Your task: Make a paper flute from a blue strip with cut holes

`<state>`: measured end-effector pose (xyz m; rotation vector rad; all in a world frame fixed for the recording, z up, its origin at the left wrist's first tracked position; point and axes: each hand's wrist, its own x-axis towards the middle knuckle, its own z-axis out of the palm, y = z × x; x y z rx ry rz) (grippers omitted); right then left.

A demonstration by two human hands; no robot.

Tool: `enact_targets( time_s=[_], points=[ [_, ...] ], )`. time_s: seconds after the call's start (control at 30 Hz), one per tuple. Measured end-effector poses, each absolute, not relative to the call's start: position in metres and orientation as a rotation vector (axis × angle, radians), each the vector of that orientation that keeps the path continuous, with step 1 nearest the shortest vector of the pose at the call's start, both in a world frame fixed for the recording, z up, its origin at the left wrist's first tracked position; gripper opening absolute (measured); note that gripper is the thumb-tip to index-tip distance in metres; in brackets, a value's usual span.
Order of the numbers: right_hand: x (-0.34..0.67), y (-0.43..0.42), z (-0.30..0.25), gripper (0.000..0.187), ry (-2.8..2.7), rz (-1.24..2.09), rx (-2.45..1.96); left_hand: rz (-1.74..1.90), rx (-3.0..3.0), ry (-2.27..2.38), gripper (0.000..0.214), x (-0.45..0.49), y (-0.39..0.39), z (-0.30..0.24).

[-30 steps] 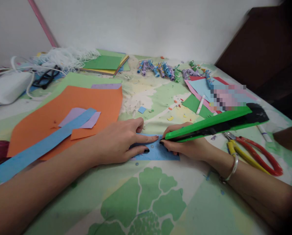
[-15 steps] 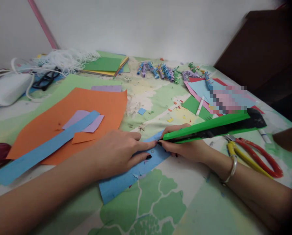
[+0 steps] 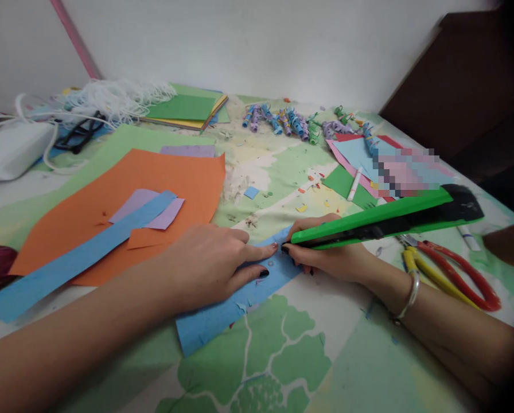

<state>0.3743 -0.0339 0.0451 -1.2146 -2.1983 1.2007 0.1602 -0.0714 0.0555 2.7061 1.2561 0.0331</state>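
Blue paper first: a long strip [image 3: 216, 327] lies slantwise before me on the flower-patterned tablecloth [image 3: 351, 350], its near end toward my left. My left hand [image 3: 214, 261] rests over it, index finger and thumb laid apart on the surface, a small pale ring-shaped spot showing just beside them. My right hand [image 3: 326, 252] is clamped pen-fashion around a green-and-black utility knife [image 3: 381, 221], whose body leans up and away to the right; its tip is hidden by my fingers, so I cannot tell whether it meets the paper. The two hands are close, fingertips nearly together at the strip's upper edge. Silver bangle [image 3: 412, 295] on the right wrist; pliers [image 3: 412, 263] with red and yellow grips lie just beyond it. Left: an orange sheet [image 3: 188, 178] bearing lilac paper [image 3: 132, 203] and a second blue strip [image 3: 80, 252] across both. Farther off, a row of small paper rolls [image 3: 298, 125] and scattered coloured scraps [image 3: 301, 208].
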Motion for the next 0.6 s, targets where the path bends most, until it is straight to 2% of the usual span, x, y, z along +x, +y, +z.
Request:
enact_targets(
  time_s=[0.2,0.43,0.6],
  points=[
    [0.375,-0.034,0.046,0.011,-2.2,1.226,-1.213,0.02,2.707,1.263,0.036,0.161,-0.07,0.056],
    [0.376,-0.03,0.046,0.015,-2.397,0.888,-1.048,-0.024,2.697,1.282,0.037,0.169,-0.082,0.06],
    [0.379,-0.023,0.046,0.014,-2.358,1.155,-0.98,-0.03,2.754,1.263,0.04,0.171,-0.089,0.057]
  ],
)
